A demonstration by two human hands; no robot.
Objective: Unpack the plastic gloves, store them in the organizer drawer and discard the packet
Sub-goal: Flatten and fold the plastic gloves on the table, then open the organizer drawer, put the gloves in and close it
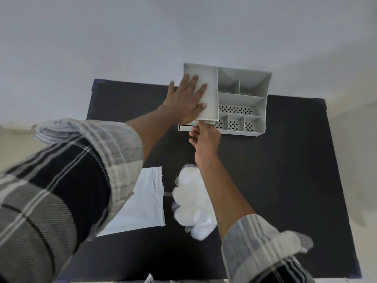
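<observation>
A grey plastic organizer (242,99) with several open compartments stands at the far side of the black table. My left hand (186,99) lies flat with fingers spread on its left top section. My right hand (205,136) pinches the front of the drawer (184,127) at the organizer's lower left; the drawer is out by a small gap. A bundle of clear plastic gloves (192,203) lies on the table near me, partly under my right forearm. The flat white packet (142,203) lies just left of the gloves, partly hidden by my left sleeve.
The black table (285,180) stands against a pale wall, with the organizer touching its far edge. Bare dark surface stretches right of the gloves and in front of the organizer. My plaid sleeves cover the lower left and lower right corners of the view.
</observation>
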